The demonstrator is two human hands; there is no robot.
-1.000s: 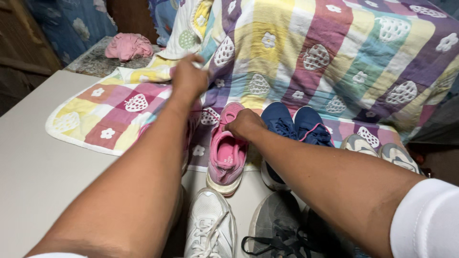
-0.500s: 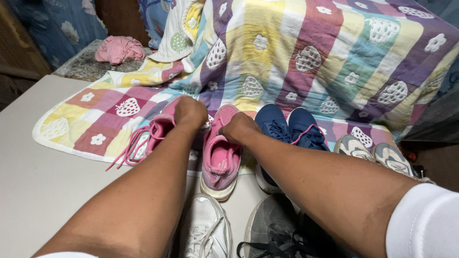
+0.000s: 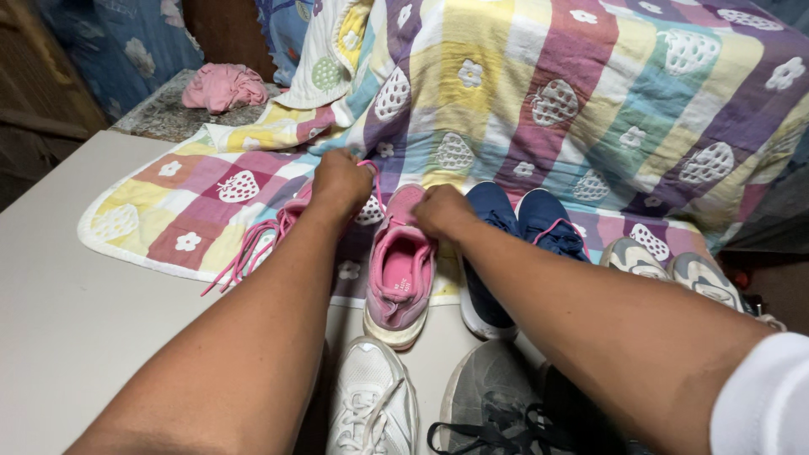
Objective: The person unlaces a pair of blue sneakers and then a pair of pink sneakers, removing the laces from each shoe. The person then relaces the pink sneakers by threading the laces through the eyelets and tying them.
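The left hand (image 3: 339, 181) is closed around the far end of a pink sneaker (image 3: 278, 229) that's lying tilted on the checked blanket (image 3: 177, 211), with its pink laces (image 3: 240, 257) spilling loose toward the person; looks like a thin loop of lace runs up over the knuckles too, though exactly which part the fingers pinch is hidden. The right hand (image 3: 442, 211) is curled shut on the far rim of the second pink sneaker (image 3: 398, 270), which sits upright just beside the first, between the two arms.

Handling-wise these look like light mesh runners; soft uppers that squash under a grip, stiffer rubbery sole underneath, nothing fragile. The padded collar or the tongue looks like the safest place to grab; dangling laces would probably snag or slip, so better not to lift by them alone.

Just right of the right hand there's a navy pair (image 3: 506, 244); further right a grey-and-white pair (image 3: 666, 270). Nearer the person, under the forearms, a white sneaker (image 3: 371, 400) and a dark grey sneaker (image 3: 493, 404) rest on the pale table (image 3: 67, 303).
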